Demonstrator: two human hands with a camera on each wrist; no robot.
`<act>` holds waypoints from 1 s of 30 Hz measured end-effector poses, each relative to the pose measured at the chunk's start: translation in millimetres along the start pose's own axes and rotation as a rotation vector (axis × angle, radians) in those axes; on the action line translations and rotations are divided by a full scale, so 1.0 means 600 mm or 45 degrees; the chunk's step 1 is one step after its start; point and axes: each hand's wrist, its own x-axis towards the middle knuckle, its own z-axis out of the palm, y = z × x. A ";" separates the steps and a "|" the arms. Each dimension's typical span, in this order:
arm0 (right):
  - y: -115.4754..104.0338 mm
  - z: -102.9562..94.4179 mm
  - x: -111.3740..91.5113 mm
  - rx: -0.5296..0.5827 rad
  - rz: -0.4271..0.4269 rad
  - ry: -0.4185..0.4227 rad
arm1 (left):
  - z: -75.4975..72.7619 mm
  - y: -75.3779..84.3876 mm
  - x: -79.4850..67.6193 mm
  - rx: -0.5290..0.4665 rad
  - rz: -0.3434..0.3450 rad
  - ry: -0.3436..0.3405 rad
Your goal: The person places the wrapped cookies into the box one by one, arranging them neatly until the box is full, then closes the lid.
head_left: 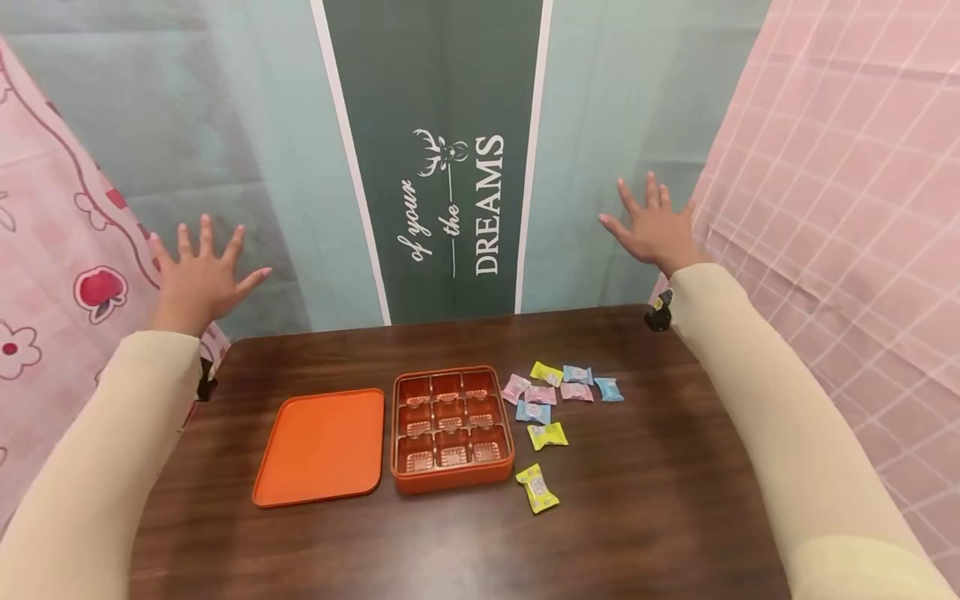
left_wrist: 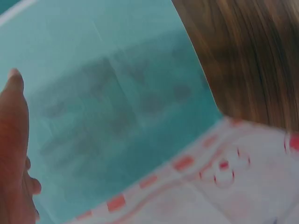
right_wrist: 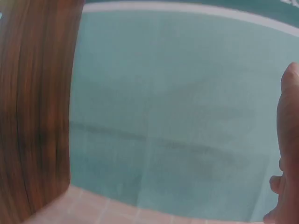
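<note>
Both hands are raised with fingers spread, apart from everything on the table. My left hand point(head_left: 197, 283) is above the table's far left corner, in front of the curtain; its thumb shows at the left wrist view's edge. On the other side, my right hand point(head_left: 660, 232) is held up beyond the far right edge. Between the arms sits an orange box point(head_left: 453, 479) with a tray of several square compartments, all bare. Left of it lies a flat orange lid point(head_left: 322, 448). Small wrapped candies, including a yellow candy point(head_left: 537, 488), a blue candy point(head_left: 533, 412) and a pink candy point(head_left: 516, 388), lie to the box's right.
The dark wooden table point(head_left: 637, 500) ends at a green curtain point(head_left: 442, 83) with white lettering. A pink flowered cloth point(head_left: 45, 250) hangs on the left and a pink checked cloth point(head_left: 840, 208) on the right.
</note>
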 end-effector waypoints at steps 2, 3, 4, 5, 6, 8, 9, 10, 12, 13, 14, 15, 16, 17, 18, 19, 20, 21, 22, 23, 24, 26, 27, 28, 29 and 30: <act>0.002 0.001 -0.003 0.051 -0.015 0.024 | 0.001 0.017 0.001 -0.055 -0.005 0.003; 0.002 0.001 -0.005 0.070 -0.023 0.037 | 0.003 0.025 0.000 -0.082 -0.008 0.005; 0.002 0.001 -0.009 0.087 -0.031 0.046 | 0.004 0.035 0.000 -0.108 -0.010 0.004; 0.003 0.002 -0.013 0.099 -0.038 0.054 | 0.006 0.044 -0.002 -0.129 -0.008 0.008; 0.003 0.004 -0.017 0.103 -0.047 0.059 | 0.009 0.054 -0.006 -0.144 -0.002 0.016; 0.002 0.008 -0.028 0.110 -0.066 0.067 | 0.013 0.075 -0.016 -0.159 0.024 0.026; 0.002 0.010 -0.035 0.113 -0.074 0.067 | 0.016 0.085 -0.022 -0.157 0.038 0.029; 0.001 0.013 -0.042 0.119 -0.082 0.067 | 0.018 0.096 -0.029 -0.155 0.056 0.037; -0.002 0.017 -0.056 0.127 -0.102 0.069 | 0.022 0.117 -0.045 -0.161 0.085 0.047; -0.003 0.019 -0.063 0.133 -0.112 0.070 | 0.024 0.126 -0.054 -0.172 0.095 0.045; -0.005 0.022 -0.070 0.140 -0.119 0.070 | 0.027 0.134 -0.062 -0.181 0.105 0.052; -0.006 0.025 -0.076 0.146 -0.130 0.072 | 0.029 0.141 -0.070 -0.197 0.109 0.055; -0.008 0.027 -0.082 0.149 -0.144 0.077 | 0.030 0.148 -0.077 -0.218 0.114 0.058; -0.010 0.029 -0.089 0.157 -0.158 0.079 | 0.030 0.154 -0.085 -0.244 0.116 0.059; -0.012 0.032 -0.096 0.163 -0.168 0.081 | 0.030 0.160 -0.093 -0.265 0.120 0.063; -0.013 0.035 -0.103 0.174 -0.174 0.081 | 0.031 0.166 -0.100 -0.285 0.125 0.065; -0.014 0.038 -0.111 0.181 -0.180 0.081 | 0.032 0.171 -0.106 -0.305 0.132 0.071; -0.016 0.042 -0.119 0.188 -0.183 0.079 | 0.032 0.176 -0.112 -0.328 0.137 0.074; -0.018 0.046 -0.127 0.195 -0.182 0.079 | 0.035 0.181 -0.118 -0.348 0.145 0.084; -0.020 0.050 -0.135 0.198 -0.184 0.082 | 0.039 0.186 -0.124 -0.365 0.152 0.100; -0.024 0.054 -0.141 0.197 -0.185 0.083 | 0.043 0.190 -0.128 -0.381 0.158 0.111; -0.031 0.060 -0.152 0.197 -0.196 0.088 | 0.054 0.198 -0.138 -0.416 0.167 0.133; -0.035 0.064 -0.157 0.197 -0.202 0.092 | 0.061 0.202 -0.143 -0.434 0.167 0.137; -0.039 0.067 -0.162 0.194 -0.211 0.097 | 0.067 0.206 -0.147 -0.450 0.168 0.139; -0.043 0.070 -0.166 0.199 -0.221 0.097 | 0.073 0.211 -0.152 -0.469 0.167 0.138; -0.047 0.073 -0.172 0.204 -0.224 0.094 | 0.078 0.216 -0.157 -0.494 0.165 0.132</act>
